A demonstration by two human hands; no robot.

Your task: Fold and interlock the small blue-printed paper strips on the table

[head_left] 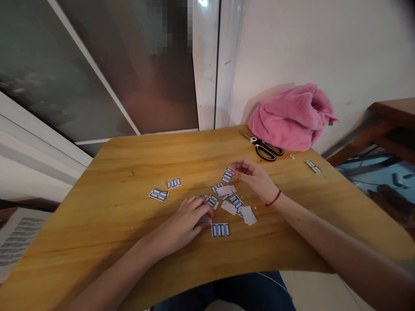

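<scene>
Across the middle of the wooden table (106, 242), I see a loose heap of small cards (234, 199), some showing blue-framed boxes and others plain white sides. At its far edge, my right hand (254, 176) pinches a blue-framed card (227, 175) between thumb and fingers, a red cord (274, 199) around the wrist. On the heap's left, my left hand (190, 212) rests low with its fingers curled in, partly over some cards; a white edge shows by the thumb, but I cannot tell whether it is gripped. Just right of that thumb, a single card (221, 230) lies flat, nearest me. Farther left I have an overlapping stack (158, 195) and, just beside it, a lone card (173, 183). At the far right, black-handled scissors (266, 150) lie against a pink fluffy bundle (288, 119), and another card (313, 166) sits near the table's right edge.
</scene>
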